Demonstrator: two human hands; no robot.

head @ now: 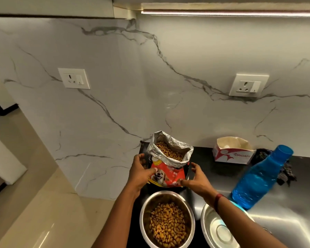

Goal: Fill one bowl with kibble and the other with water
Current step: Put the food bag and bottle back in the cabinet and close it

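An open kibble bag (170,158), red with a dog picture and a foil lining, stands upright on the dark counter, kibble showing at its mouth. My left hand (141,173) grips the bag's left side. My right hand (195,179) touches its lower right corner with the fingers spread. In front of the bag, a steel bowl (145,206) holds a layer of brown kibble. To its right a second steel bowl (220,231) holds nothing, partly crossed by my right forearm. A blue water bottle (258,179) with its cap on stands right of the bowls.
A white and red tissue box (231,153) sits at the back against the marble wall. A dark checked cloth (284,172) lies behind the bottle. The counter's left edge drops off beside the kibble bowl. Two wall sockets (73,78) sit on the backsplash.
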